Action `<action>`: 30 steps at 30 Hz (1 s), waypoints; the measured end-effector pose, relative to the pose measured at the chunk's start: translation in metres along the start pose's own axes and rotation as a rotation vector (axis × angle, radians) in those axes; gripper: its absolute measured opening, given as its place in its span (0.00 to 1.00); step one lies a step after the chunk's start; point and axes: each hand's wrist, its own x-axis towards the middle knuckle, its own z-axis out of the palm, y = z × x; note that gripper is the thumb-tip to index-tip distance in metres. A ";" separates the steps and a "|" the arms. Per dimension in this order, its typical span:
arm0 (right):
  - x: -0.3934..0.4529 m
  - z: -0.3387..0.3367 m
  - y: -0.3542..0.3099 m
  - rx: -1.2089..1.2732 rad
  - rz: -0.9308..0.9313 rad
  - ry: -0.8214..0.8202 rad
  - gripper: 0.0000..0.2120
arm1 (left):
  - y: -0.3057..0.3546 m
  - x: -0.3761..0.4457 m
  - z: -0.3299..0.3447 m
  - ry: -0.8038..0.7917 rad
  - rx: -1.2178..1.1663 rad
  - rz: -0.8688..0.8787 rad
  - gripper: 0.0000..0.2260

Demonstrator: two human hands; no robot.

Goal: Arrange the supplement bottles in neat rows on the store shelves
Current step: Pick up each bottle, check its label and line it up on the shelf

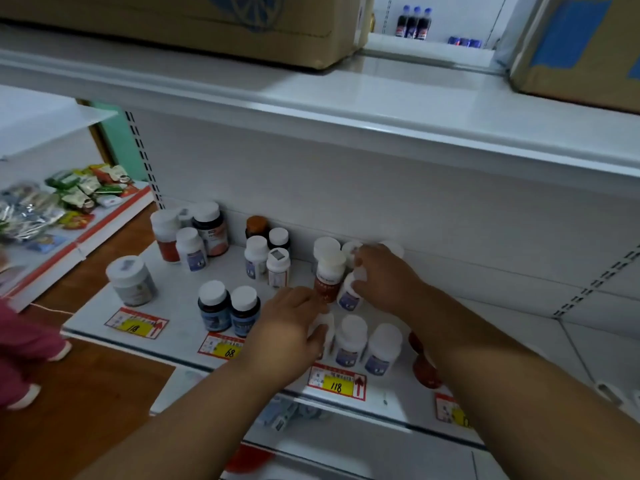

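Note:
Several supplement bottles with white caps stand in loose groups on the white shelf (180, 306). My left hand (287, 327) is closed around a white bottle (327, 327) in the front row, beside two more white bottles (351, 341). My right hand (384, 275) grips a tilted white bottle with a blue label (348, 294), right next to a brown bottle (329, 278). Two dark bottles (228, 308) stand at the front left, and a grey jar (131, 280) sits at the shelf's left end. Red-brown bottles (426, 370) are partly hidden under my right forearm.
Price tags (337, 382) line the shelf's front edge. An upper shelf (346, 109) carries cardboard boxes (207, 22). Snack packets (69, 199) fill a shelf at the left. A person's pink sleeve (24, 344) shows at the left edge. The shelf's right part (519, 306) is bare.

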 end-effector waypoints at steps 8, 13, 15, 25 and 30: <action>0.003 0.008 -0.036 -0.015 -0.137 -0.190 0.17 | -0.015 -0.007 0.007 0.002 -0.005 0.099 0.07; 0.002 0.008 -0.045 -0.031 -0.178 -0.258 0.16 | -0.014 -0.008 0.006 -0.011 -0.023 0.100 0.06; 0.001 0.006 -0.046 -0.060 -0.186 -0.265 0.16 | -0.014 -0.007 0.005 -0.012 -0.017 0.098 0.05; 0.001 0.008 -0.049 -0.135 -0.208 -0.260 0.11 | -0.011 -0.005 0.001 -0.026 -0.005 0.112 0.04; 0.013 0.003 -0.042 -0.061 -0.080 0.088 0.08 | -0.014 -0.005 0.001 -0.032 -0.041 0.093 0.09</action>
